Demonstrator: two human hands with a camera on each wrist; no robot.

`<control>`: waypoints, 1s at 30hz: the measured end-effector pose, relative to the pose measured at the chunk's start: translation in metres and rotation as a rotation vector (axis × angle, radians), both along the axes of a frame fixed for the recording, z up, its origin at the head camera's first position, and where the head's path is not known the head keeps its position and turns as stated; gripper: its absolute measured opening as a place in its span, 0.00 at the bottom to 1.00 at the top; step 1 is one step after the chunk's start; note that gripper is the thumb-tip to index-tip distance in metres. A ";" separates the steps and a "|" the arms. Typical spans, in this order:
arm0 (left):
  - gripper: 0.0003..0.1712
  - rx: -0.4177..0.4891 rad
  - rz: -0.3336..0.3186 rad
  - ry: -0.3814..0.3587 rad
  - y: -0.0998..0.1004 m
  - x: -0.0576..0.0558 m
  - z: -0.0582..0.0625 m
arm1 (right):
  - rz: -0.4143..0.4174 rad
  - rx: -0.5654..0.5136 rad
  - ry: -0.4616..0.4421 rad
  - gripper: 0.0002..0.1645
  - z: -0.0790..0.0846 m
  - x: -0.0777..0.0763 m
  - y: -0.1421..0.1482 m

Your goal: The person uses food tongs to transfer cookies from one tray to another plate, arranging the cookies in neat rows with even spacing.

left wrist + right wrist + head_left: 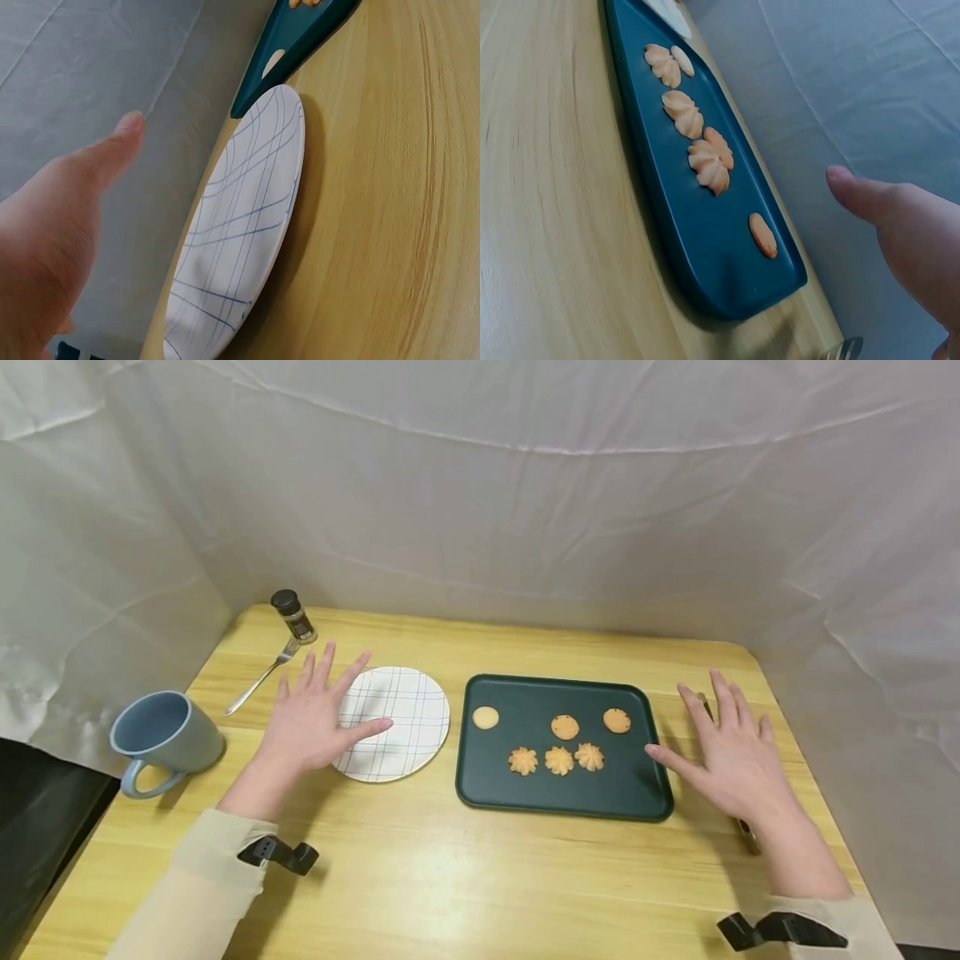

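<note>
My left hand (309, 727) hovers with fingers spread over the left side of a round white plate (408, 714) with a blue line grid. The plate also fills the middle of the left wrist view. To its right lies a dark green rectangular tray (525, 797). Three ridged, flower-shaped cookies (558, 761) sit on it in a row, with three flat round cookies (565, 727) behind them. Off the tray's right edge, my right hand (738, 764) is held with fingers spread, its thumb overlapping the tray rim in the head view. Both hands hold nothing.
A blue-grey mug (180, 735) stands at the left edge, handle toward me. Behind it lie a fork (258, 687) and a black-capped seasoning jar (295, 617). Mostly hidden under my right hand is a metal utensil (748, 837). Pale cloth (480, 527) encloses the table's back and sides.
</note>
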State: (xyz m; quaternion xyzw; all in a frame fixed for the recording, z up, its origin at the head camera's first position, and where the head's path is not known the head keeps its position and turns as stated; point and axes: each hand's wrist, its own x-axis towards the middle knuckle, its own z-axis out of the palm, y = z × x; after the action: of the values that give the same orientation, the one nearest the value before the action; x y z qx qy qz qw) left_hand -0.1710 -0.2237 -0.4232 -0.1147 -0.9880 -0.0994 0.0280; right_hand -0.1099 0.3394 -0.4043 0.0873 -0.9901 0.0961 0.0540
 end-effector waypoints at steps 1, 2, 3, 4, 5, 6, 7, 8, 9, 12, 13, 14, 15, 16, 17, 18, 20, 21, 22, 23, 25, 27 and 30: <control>0.63 0.008 0.006 -0.005 -0.001 0.000 -0.001 | -0.010 -0.005 0.000 0.63 -0.001 0.001 0.003; 0.63 0.021 0.013 -0.010 -0.002 -0.001 -0.003 | -0.019 -0.011 0.000 0.63 -0.002 0.002 0.006; 0.62 0.033 0.018 -0.016 -0.003 -0.001 -0.003 | -0.030 -0.021 -0.002 0.62 -0.004 0.003 0.009; 0.62 0.044 0.023 -0.017 -0.004 -0.001 -0.004 | -0.039 -0.032 -0.001 0.62 -0.005 0.004 0.012; 0.62 0.056 0.026 -0.015 -0.005 -0.001 -0.005 | -0.048 -0.041 0.001 0.61 -0.006 0.005 0.015; 0.61 0.068 0.032 -0.013 -0.006 -0.001 -0.006 | -0.056 -0.054 0.004 0.60 -0.008 0.005 0.017; 0.61 0.080 0.039 -0.010 -0.008 -0.001 -0.007 | -0.064 -0.065 0.005 0.60 -0.009 0.006 0.019; 0.61 0.094 0.046 -0.008 -0.009 -0.001 -0.008 | -0.070 -0.079 0.006 0.60 -0.011 0.006 0.021; 0.61 0.102 0.052 -0.006 -0.011 -0.001 -0.009 | -0.077 -0.089 0.009 0.60 -0.013 0.006 0.023; 0.60 0.125 0.071 -0.012 -0.017 0.000 -0.012 | -0.097 -0.118 0.017 0.60 -0.018 0.006 0.029; 0.60 0.130 0.076 -0.016 -0.018 0.001 -0.013 | -0.107 -0.126 0.018 0.60 -0.020 0.007 0.031; 0.60 0.136 0.080 -0.020 -0.019 0.001 -0.014 | -0.117 -0.133 0.017 0.61 -0.022 0.007 0.033; 0.59 0.143 0.084 -0.023 -0.020 0.001 -0.015 | -0.130 -0.139 0.017 0.61 -0.024 0.007 0.035; 0.59 0.149 0.087 -0.025 -0.021 0.002 -0.016 | -0.141 -0.148 0.014 0.61 -0.026 0.008 0.037; 0.59 0.159 0.093 -0.028 -0.023 0.002 -0.017 | -0.152 -0.157 0.016 0.61 -0.028 0.008 0.038; 0.58 0.169 0.098 -0.031 -0.023 0.003 -0.018 | -0.163 -0.165 0.018 0.61 -0.030 0.009 0.039; 0.57 0.187 0.111 -0.035 -0.025 0.005 -0.019 | -0.186 -0.177 0.017 0.62 -0.034 0.010 0.042; 0.57 0.195 0.119 -0.038 -0.025 0.006 -0.020 | -0.199 -0.183 0.017 0.62 -0.036 0.011 0.044; 0.56 0.204 0.126 -0.041 -0.026 0.006 -0.021 | -0.213 -0.191 0.015 0.63 -0.038 0.012 0.045; 0.56 0.212 0.132 -0.045 -0.027 0.007 -0.022 | -0.228 -0.198 0.012 0.63 -0.039 0.013 0.047; 0.54 0.227 0.139 -0.052 -0.028 0.007 -0.024 | -0.268 -0.208 -0.008 0.65 -0.043 0.014 0.050; 0.52 0.242 0.140 -0.054 -0.028 0.008 -0.027 | -0.306 -0.221 -0.030 0.67 -0.045 0.016 0.054; 0.48 0.276 0.134 -0.045 -0.028 0.007 -0.030 | -0.352 -0.229 -0.057 0.68 -0.048 0.019 0.058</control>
State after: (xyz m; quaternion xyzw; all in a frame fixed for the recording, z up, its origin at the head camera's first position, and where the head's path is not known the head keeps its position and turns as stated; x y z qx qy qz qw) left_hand -0.1636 -0.2517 -0.4536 -0.0412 -0.9708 -0.2348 0.0280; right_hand -0.0904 0.3978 -0.4522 -0.0963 -0.9738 0.1996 0.0517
